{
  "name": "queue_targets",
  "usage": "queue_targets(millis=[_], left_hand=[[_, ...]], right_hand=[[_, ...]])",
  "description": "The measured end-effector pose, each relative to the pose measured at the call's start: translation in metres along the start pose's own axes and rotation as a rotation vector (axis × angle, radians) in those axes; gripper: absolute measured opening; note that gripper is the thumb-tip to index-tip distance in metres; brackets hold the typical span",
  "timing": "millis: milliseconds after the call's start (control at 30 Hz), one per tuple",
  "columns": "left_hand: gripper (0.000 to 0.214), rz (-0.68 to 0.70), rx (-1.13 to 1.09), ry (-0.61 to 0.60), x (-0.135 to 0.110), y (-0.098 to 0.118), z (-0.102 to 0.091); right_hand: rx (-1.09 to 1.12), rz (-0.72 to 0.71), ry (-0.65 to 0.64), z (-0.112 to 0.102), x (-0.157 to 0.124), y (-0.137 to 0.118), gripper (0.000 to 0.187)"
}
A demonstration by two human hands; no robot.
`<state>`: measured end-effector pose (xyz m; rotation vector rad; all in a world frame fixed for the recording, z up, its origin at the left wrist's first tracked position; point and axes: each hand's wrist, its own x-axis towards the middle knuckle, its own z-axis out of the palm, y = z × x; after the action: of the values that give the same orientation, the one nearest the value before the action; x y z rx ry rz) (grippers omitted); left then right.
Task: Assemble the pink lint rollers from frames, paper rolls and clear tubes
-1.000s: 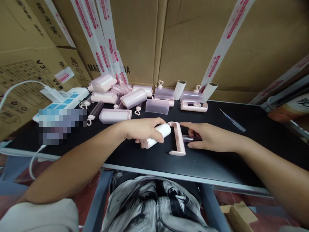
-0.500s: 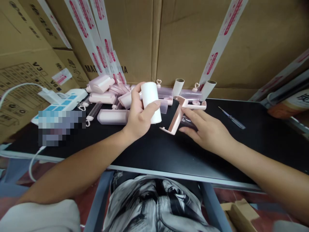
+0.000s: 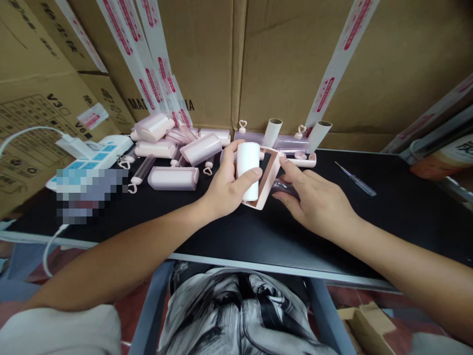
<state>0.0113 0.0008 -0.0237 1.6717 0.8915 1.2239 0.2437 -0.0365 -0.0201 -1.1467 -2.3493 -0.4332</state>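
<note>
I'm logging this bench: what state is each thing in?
Left hand: fingers around the white roll
White roll: held nearly upright
Right hand: fingers on the pink frame and clear handle
Pink frame: tilted, open side toward the roll
Screwdriver: lying unheld
Power strip: white adapter plugged in
Rear white rolls: hollow ends up
Pink holders: piled

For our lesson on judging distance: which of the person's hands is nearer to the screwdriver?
Right. The right hand is left of the screwdriver, holding the pink frame; the left hand is farther left, holding the white roll.
</note>
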Motion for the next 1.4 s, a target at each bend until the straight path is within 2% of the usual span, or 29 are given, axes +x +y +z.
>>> queue_targets(millis=[100,233,367,433,500,600,667,733,800,1033,1200,1400], left_hand=[[0.075,-0.084,0.078,-0.07,0.001,0.001,-0.003],[0.082,-0.083,0.086,-0.095,0.0,0.002,-0.003],[0.093,-0.227,0.025,-0.191,-0.006,0.01,0.001],[0.099,-0.224,0.049,-0.204,-0.008,0.014,0.004],[0.1,-0.154,0.129,-0.157,-0.01,0.015,0.005],[0.094,-0.027,0.286,-0.107,-0.011,0.012,0.006],[0.091,0.001,0.346,-0.18,-0.012,0.012,0.007],[0.091,-0.006,0.361,-0.284,-0.012,0.013,0.007],[0.091,-0.006,0.364,-0.36,-0.011,0.017,0.005],[0.093,0.03,0.382,-0.576,-0.008,0.025,-0.006],[0.087,0.025,0.421,-0.555,-0.01,0.029,-0.005],[0.083,-0.012,0.477,-0.59,-0.009,0.035,-0.006]], right_hand=[[0.055,0.051,-0.038,-0.003,0.0,-0.002,0.071],[0.053,0.07,-0.064,-0.003,0.001,-0.001,0.072],[0.088,0.122,-0.082,0.004,0.002,0.002,0.077],[0.115,0.154,-0.085,0.008,0.001,0.002,0.077],[0.197,0.202,-0.089,0.011,0.001,0.001,0.077],[0.6,0.287,-0.133,0.016,0.003,0.001,0.087],[0.995,0.367,-0.182,0.016,0.006,0.004,0.087],[1.294,0.463,-0.225,0.013,0.011,0.009,0.071],[1.432,0.538,-0.266,0.007,0.016,0.013,0.052],[1.587,0.662,-0.356,-0.012,0.02,0.012,0.04],[1.594,0.758,-0.313,-0.011,0.018,0.007,0.024],[1.603,0.79,-0.296,-0.008,0.019,0.004,0.021]])
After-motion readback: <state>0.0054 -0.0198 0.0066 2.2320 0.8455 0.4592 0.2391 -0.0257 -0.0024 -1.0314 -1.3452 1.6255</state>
